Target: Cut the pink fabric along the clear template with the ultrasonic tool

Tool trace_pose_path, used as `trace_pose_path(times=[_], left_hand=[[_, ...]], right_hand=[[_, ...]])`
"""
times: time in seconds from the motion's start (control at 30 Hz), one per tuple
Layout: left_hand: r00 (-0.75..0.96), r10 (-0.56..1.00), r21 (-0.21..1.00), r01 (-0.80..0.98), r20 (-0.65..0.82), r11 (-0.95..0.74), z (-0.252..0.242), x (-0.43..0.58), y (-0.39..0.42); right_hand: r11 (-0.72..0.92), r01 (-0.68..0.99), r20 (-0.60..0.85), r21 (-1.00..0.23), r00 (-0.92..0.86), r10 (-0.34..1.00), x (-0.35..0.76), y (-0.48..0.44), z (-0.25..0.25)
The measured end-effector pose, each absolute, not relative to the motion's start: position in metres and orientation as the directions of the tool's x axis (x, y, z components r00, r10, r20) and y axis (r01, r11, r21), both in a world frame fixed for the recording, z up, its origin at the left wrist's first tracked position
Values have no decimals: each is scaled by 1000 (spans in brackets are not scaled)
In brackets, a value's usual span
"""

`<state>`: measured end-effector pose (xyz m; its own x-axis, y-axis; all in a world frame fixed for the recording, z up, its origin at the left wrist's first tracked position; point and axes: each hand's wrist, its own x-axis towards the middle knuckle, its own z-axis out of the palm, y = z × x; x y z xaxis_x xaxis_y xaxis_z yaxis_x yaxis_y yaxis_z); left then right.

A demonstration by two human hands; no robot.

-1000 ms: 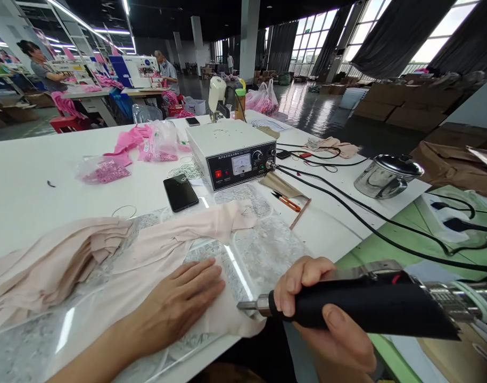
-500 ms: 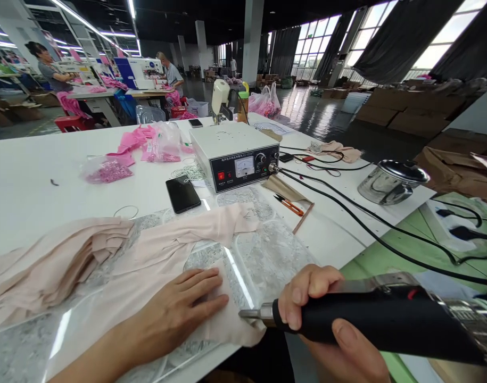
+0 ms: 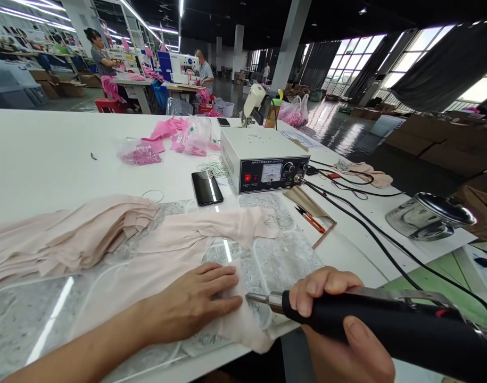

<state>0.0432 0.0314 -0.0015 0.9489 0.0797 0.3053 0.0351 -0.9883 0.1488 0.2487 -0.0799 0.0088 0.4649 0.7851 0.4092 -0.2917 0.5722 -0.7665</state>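
Note:
My left hand lies flat on a pale pink piece of fabric, fingers stretched out and thumb near its right edge. My right hand is wrapped round a handheld ultrasonic tool with a black body. Its narrow metal tip points left at the fabric's edge, just right of my left thumb; whether it touches the cloth I cannot tell. The fabric spreads over a clear-covered, grey marbled mat, and a strip of it reaches toward the back. A stack of similar pieces lies at the left.
Behind the mat stand a control box and a phone. Orange thread snips lie to the right. Black cables run past a metal lidded mug. Pink bags sit further back. Two people work at sewing machines beyond.
The head view has tilted and turned, so the scene sits further right. Along the fabric edge, the tool's tip has shifted away from me and closer to my left thumb.

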Motion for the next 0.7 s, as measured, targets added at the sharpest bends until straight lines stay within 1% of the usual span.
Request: trace_pose_path(times=[0.13,0.4,0.57,0.7], left_hand=[[943,83,140,40,322,-989,-3,43,32],[960,61,141,22,272,-990,-7,40,35],[959,92,136,57,268,-989,-13,33,43],[935,115,110,82,336,-991,-15,30,50]], right_hand=[[560,-286,406,-777,453,794,248,-78,8],[595,-260,462,-760,428,777,246,-68,12],[586,-296,429,-755,454,781,255,-80,13],[554,-303,391,-775,460,798,262,-99,12]])
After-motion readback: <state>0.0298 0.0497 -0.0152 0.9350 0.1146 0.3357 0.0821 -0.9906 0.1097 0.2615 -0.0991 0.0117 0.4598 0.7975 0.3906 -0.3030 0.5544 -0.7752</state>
